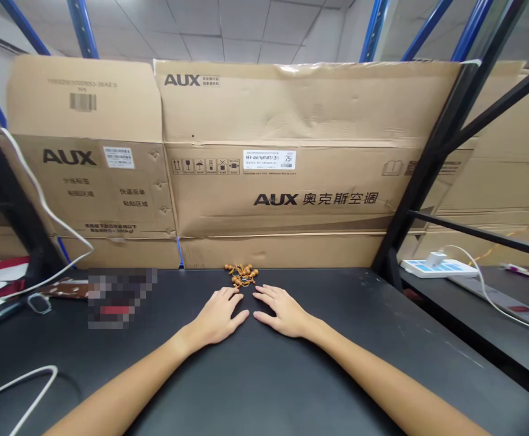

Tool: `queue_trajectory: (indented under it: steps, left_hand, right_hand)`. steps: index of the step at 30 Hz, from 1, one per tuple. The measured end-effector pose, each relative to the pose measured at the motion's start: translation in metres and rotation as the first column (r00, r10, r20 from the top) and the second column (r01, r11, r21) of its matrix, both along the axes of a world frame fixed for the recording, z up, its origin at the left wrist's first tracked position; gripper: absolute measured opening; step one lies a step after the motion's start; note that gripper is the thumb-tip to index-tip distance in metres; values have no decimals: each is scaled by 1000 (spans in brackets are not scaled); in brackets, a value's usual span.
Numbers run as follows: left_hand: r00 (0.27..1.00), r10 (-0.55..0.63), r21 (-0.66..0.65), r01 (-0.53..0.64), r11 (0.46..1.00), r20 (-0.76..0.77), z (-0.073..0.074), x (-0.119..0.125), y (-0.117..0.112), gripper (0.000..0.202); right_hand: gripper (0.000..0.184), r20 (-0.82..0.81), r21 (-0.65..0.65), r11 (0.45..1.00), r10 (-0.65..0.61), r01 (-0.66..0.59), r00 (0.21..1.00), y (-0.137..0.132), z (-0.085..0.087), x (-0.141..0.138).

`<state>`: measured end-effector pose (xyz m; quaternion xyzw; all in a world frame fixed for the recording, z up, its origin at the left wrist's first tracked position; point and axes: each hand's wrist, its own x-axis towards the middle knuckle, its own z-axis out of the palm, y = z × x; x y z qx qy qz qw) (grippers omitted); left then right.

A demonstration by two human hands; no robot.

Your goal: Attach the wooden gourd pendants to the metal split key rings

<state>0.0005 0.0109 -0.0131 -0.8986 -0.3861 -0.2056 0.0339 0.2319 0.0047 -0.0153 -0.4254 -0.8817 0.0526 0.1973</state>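
Observation:
My left hand (220, 316) lies flat on the dark table (246, 387), palm down, thumb apart from the fingers. Opposite it, my right hand (284, 311) rests the same way, its thumb pointing toward the left one. A narrow gap separates the two hands, and neither holds anything. Just beyond the fingertips sits a small heap of orange-brown beads (243, 275), with rounder beads among smaller links. Whether it is one string or several pieces I cannot tell. The fingertips of both hands are close to the heap; no grip on it shows.
Printed cardboard sheets (282, 109) stand behind the table. At left are a white cable (42, 188), a brown patterned item (67, 289) and a blurred-out patch. Black rack posts (423, 163) flank the table; past the right one lies a white power strip (441, 267).

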Motion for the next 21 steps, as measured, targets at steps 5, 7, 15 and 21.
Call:
queue_trajectory:
  steps: [5,7,15,21]
  left_hand:
    - [1000,8,1,-8,1000,-17,1,0,-1,42]
    - [1000,7,-6,-7,1000,-21,1,0,-1,43]
    - [1000,-11,-2,11,1000,17,1,0,0,39]
    - [999,-13,-12,14,1000,38,1,0,0,40]
  right_hand:
    - [57,8,0,1000,-4,4,1000,0,0,0]
    - [58,12,-4,1000,-3,3,1000,0,0,0]
    - [55,-10,3,1000,0,0,1000,0,-1,1]
    - [56,-7,-2,1000,5,-5,1000,2,-2,1]
